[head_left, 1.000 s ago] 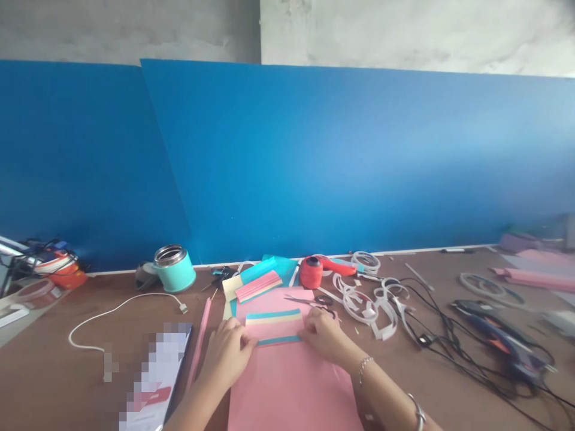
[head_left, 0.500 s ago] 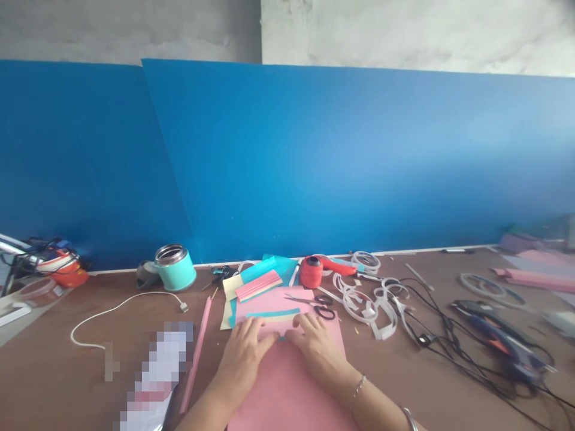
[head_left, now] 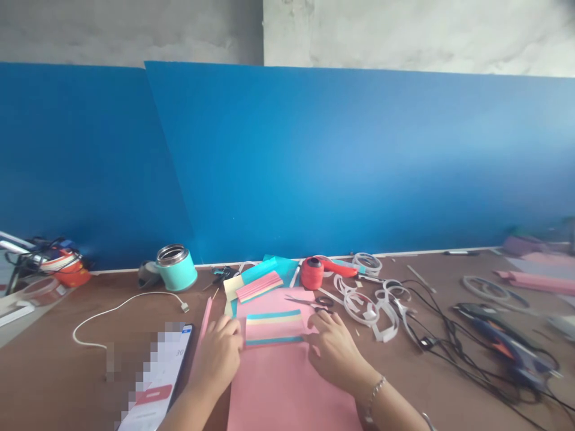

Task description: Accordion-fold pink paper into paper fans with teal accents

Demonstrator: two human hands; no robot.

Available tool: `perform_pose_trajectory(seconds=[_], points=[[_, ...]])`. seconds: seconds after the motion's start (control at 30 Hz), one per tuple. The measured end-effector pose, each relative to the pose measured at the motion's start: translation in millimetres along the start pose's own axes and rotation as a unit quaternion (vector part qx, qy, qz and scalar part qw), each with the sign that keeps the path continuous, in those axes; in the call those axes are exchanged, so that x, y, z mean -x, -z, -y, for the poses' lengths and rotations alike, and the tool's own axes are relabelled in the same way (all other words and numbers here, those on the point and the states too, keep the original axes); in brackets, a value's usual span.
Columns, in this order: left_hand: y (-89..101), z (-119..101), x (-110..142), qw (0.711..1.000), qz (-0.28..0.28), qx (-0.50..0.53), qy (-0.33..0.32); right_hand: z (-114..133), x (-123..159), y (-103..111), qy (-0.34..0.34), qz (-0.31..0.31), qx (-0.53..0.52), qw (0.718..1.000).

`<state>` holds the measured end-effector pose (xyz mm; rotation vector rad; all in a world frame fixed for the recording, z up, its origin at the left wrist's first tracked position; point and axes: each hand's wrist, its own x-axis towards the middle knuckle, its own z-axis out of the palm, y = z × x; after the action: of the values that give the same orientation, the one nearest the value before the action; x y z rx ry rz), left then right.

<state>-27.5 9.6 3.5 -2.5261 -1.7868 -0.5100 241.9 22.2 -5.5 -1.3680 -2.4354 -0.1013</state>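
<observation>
A folded paper band (head_left: 274, 329) with blue, cream and pink stripes lies across a large pink paper sheet (head_left: 287, 389) in front of me. My left hand (head_left: 218, 350) has its curled fingers at the band's left end. At the right end, my right hand (head_left: 335, 347) pinches the edge between thumb and fingers. Just beyond the band, dark-handled scissors (head_left: 309, 301) rest on the pink paper. A second striped folded piece (head_left: 259, 286) lies farther back on blue and cream papers.
Left of me are a phone (head_left: 157, 383), a thin pink strip (head_left: 206, 314), a white cable (head_left: 112, 302) and a turquoise cup (head_left: 176, 269). Toward the back stands a red tape-like roll (head_left: 311, 274). Coiled white strips (head_left: 359, 305), black cords (head_left: 453, 335) and a dark blue tool (head_left: 503, 341) spread rightward.
Both hands have moved apart, from the middle of the paper band out to its two ends. More of its striped surface shows between them.
</observation>
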Motion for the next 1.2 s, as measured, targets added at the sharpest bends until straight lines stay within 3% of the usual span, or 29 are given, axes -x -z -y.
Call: perform_pose_trajectory(seconds=[0.1,0.2,0.33,0.43,0.57,0.67,0.73,0.83,0.93,1.03,1.2], points=[[-2.5,3.9,0.5,0.997,-0.070,-0.004,0.040,0.7,-2.4,-4.9,0.017,-0.015,0.023,0.999],[-9.0,-2.5,3.2,0.990,-0.115,0.069,0.039,-0.2,-5.9,-13.0,0.036,-0.036,0.041,0.998],[-13.7,-24.4,6.0,0.966,-0.074,0.246,0.018,4.2,-8.6,-15.6,0.035,-0.107,0.004,0.994],[-14.5,-42.1,5.1,0.938,-0.033,0.336,0.079,17.4,-7.7,-12.2,0.051,-0.157,-0.037,0.986],[-22.5,-53.1,3.1,0.912,-0.031,0.372,0.173,38.3,-5.5,-5.3,0.129,-0.136,-0.054,0.981],[-28.0,-50.1,3.7,0.917,-0.064,0.333,0.211,44.4,-3.6,0.6,0.174,-0.112,-0.053,0.977],[-27.5,-46.0,4.2,0.935,-0.103,0.287,0.183,43.5,-0.2,3.1,0.193,-0.131,-0.054,0.971],[-24.4,-42.3,2.5,0.969,-0.159,0.170,0.087,40.9,6.9,2.4,0.194,-0.211,-0.032,0.958],[-27.0,-43.8,-1.1,0.990,-0.128,0.036,0.050,39.8,8.8,-3.1,0.168,-0.254,-0.003,0.952],[-33.6,-46.2,-2.2,0.998,-0.051,-0.007,0.023,35.6,2.5,-8.5,0.121,-0.206,-0.017,0.971],[-30.7,-43.1,1.6,0.994,0.000,0.105,-0.041,19.5,-5.8,-9.5,0.089,-0.111,-0.080,0.987]])
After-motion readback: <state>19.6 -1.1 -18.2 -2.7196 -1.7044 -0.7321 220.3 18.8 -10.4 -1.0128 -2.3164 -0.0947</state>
